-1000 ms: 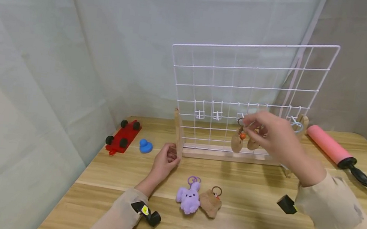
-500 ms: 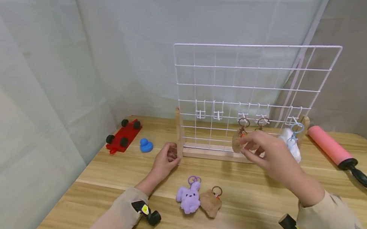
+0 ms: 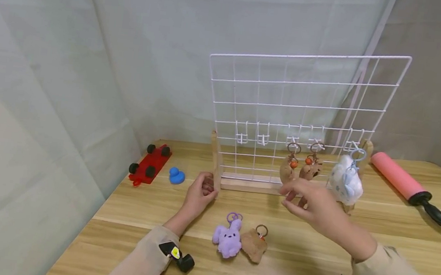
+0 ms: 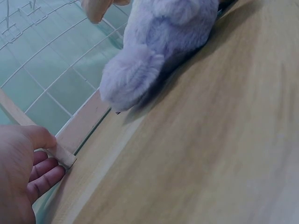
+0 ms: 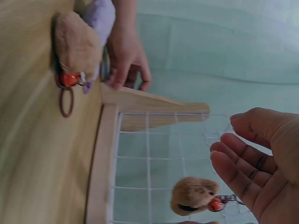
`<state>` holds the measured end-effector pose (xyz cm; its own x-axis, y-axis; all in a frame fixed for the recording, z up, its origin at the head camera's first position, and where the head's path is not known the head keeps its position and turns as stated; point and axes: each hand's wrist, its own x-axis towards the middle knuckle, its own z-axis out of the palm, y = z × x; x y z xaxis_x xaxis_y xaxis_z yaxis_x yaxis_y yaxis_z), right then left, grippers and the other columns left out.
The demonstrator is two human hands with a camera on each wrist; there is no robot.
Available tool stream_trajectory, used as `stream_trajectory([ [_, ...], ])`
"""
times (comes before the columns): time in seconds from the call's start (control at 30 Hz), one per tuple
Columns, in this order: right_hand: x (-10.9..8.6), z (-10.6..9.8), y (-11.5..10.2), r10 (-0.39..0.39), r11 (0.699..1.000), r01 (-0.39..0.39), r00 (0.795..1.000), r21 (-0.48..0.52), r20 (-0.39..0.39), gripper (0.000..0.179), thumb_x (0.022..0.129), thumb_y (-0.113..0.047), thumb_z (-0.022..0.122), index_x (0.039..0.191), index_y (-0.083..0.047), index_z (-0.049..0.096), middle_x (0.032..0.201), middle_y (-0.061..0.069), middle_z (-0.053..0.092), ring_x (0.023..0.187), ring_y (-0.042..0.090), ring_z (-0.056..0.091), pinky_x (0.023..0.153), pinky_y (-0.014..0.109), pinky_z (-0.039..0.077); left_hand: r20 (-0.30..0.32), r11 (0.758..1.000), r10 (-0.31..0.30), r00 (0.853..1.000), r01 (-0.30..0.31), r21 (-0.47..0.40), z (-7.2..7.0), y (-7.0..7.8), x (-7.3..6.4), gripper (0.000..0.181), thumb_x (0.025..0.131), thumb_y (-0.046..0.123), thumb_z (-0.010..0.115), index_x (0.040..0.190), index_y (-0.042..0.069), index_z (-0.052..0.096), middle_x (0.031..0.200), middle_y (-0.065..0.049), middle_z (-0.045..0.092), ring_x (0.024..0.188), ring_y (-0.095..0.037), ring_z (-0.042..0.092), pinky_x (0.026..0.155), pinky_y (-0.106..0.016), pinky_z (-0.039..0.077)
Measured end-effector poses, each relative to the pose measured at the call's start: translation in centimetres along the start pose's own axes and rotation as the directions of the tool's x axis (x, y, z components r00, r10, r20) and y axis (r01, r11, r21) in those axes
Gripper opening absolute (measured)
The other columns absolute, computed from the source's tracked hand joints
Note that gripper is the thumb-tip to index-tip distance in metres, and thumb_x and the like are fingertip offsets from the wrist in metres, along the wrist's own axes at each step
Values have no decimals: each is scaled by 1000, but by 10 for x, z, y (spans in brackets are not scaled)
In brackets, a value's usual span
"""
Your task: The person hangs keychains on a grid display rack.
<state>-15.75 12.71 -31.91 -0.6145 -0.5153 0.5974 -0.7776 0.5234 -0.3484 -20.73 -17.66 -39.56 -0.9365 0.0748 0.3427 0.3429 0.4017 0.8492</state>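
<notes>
My left hand (image 3: 199, 194) grips the left wooden foot (image 4: 63, 153) of a white wire grid rack (image 3: 281, 104), thumb on one side and curled fingers on the other. My right hand (image 3: 315, 205) is just below and in front of the hanging keychains, fingers relaxed, holding nothing. Two brown plush keychains (image 3: 287, 170) with orange bells hang from hooks on the rack. To their right hangs a white plush keychain (image 3: 346, 179) on a blue ring. A purple plush keychain (image 3: 228, 240) and a brown plush keychain (image 3: 254, 245) lie side by side on the table.
Two hooks (image 3: 262, 138) on the rack's left half hold nothing. Left of the rack are a blue rubber duck (image 3: 176, 176) and a red toy car (image 3: 151, 166) with its wheels up. A pink hand pump (image 3: 399, 178) lies to the right, on the wooden table (image 3: 132, 232).
My right hand has let go of the left one of the hanging brown keychains and dropped lower, uncovering the hanging keychains. The left hand stays on the rack's foot.
</notes>
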Motion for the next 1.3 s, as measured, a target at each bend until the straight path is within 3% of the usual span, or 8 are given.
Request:
stream_trajectory([
  [0.1,-4,6,1,20,999,-21,999,26,40,22,80,-1,72,98,-11,67,89,-1,70,74,5,62,56,18,51,2,1000,-3,1000,3,6,0,-1,0,38,82,-13,64,116,-12,48,98,-32,60,81,-32,61,67,-19,53],
  [0.37,-12,25,6,34,996,-41,995,80,89,20,81,-3,72,99,-9,66,89,1,69,74,6,61,56,21,51,-14,1000,-10,1000,10,-7,7,-43,11,42,82,-8,67,119,-6,48,99,-27,61,79,-23,61,65,-15,51],
  [0.63,-20,44,12,48,994,-63,986,88,162,17,81,-5,71,97,-8,65,89,4,68,72,4,61,55,18,50,-20,1000,9,1000,-8,12,7,-44,9,40,82,-7,68,117,-3,49,96,-24,62,76,-12,58,65,-15,52],
  [0.93,-23,58,17,67,991,-94,964,93,257,17,81,-3,71,97,-5,65,89,5,68,73,8,62,57,17,50,-20,1000,-7,1000,7,-8,7,-43,10,43,82,-6,68,120,-5,49,98,-27,62,79,-25,60,65,-19,52],
  [1.3,-19,71,26,52,994,-83,933,72,357,26,77,-2,73,102,-4,66,88,4,70,76,10,63,67,21,54,-14,1000,-7,1000,7,6,7,-45,11,41,81,-7,68,118,-2,50,98,-24,62,77,-14,57,66,-14,51],
])
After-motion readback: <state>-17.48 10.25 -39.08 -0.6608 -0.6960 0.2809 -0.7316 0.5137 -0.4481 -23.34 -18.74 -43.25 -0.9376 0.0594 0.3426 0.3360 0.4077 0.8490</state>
